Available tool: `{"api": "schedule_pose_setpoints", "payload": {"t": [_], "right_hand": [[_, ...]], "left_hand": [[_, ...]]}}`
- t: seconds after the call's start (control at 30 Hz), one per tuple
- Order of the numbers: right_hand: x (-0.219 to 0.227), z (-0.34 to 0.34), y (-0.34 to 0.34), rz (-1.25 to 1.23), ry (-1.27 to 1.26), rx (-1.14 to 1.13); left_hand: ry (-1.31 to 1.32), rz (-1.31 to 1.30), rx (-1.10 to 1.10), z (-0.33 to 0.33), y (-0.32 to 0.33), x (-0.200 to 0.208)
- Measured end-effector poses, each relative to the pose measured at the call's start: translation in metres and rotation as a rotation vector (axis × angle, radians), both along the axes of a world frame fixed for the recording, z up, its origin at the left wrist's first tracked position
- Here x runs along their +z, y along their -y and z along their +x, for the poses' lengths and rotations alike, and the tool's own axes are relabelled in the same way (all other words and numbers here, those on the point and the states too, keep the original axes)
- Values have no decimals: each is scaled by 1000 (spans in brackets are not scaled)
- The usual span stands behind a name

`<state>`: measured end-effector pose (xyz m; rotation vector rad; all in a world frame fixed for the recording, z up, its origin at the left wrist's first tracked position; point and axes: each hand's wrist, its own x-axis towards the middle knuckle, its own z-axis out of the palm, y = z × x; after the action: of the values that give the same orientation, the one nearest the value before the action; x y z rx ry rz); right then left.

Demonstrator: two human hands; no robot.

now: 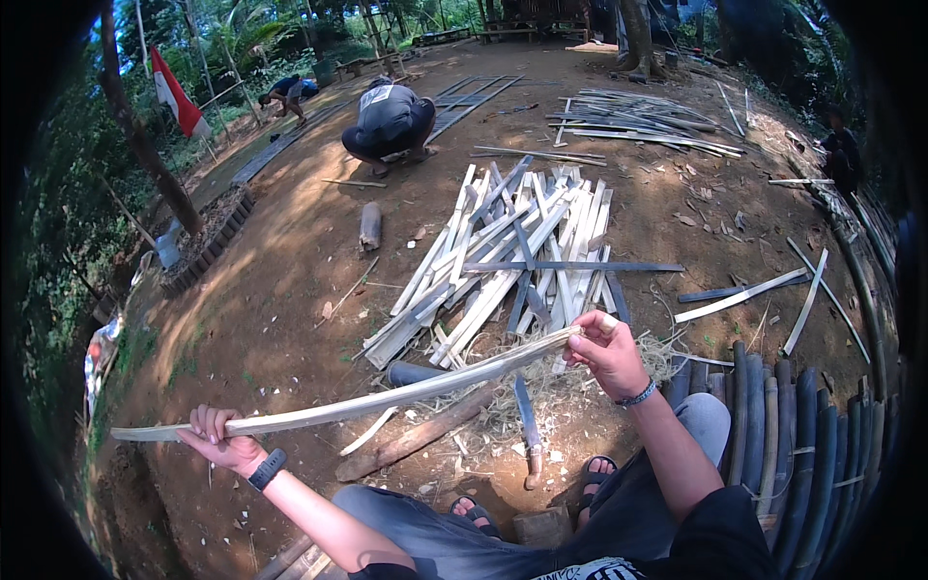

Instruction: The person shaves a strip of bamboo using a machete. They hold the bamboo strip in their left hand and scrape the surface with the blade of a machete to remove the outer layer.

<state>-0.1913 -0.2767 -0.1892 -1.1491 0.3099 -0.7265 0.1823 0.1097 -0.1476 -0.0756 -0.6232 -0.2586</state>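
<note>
A long pale split-bamboo strip [367, 404] stretches across in front of my knees, bowed slightly in this view. Toward its left end my left hand [220, 441] is wrapped round it, a dark watch on that wrist. My right hand [607, 356] pinches the frayed right end between thumb and fingers. Below the strip, a large knife [527, 425] with a wooden handle lies on the ground among shavings [483, 435]. Beside it rests a brown log [420, 440]. Just beyond is a big heap of split bamboo strips [512, 256], some with dark outer skin.
Dark bamboo poles [802, 454] lie close on my right. Another strip pile [648, 121] is farther off. A crouching person [389, 121] works beside a slatted bamboo panel [469, 101]; another person [290, 92] bends at far left. A short log [370, 225] and a tree trunk [145, 126] stand left.
</note>
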Motion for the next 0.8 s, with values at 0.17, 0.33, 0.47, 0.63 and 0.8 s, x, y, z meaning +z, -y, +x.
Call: {"api": "schedule_pose_setpoints", "payload": {"t": [0.17,0.33,0.47,0.63,0.8], "right_hand": [[8,-16,3,-129,122,67],[11,-15,6,-287,177,60],[12,-10,8,-326,164,46],[12,-7,13,-417,61,27],[20,-11,15,-555,-22,116]], "left_hand": [[-82,-106,-123,-11,17,8],[-265,39,262,-14,30,7],[-228,70,289,2,19,-7],[-185,79,391,-1,21,-9],[-153,61,440,-5,15,-4]]}}
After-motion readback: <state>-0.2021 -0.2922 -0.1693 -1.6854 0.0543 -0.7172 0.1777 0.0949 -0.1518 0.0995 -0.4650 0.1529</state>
